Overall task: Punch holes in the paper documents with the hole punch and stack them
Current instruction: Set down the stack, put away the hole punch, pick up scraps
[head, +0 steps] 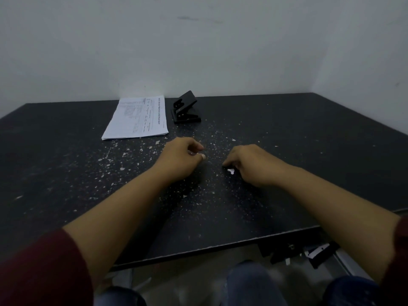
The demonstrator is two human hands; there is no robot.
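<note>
Black speckled counter (298,138) against a pale wall, strewn with small white paper scraps. At far left of centre: stack of printed paper documents (138,118) lying flat; just right of it, close but apart: black hole punch (185,108), lever raised. Near centre: left hand (180,154) and right hand (249,162), apart, knuckles up, fingers (199,152) loosely curled and grasping nothing visible, a white scrap (231,171) beside the right fingertips; dark red sleeves at both near corners.
</note>
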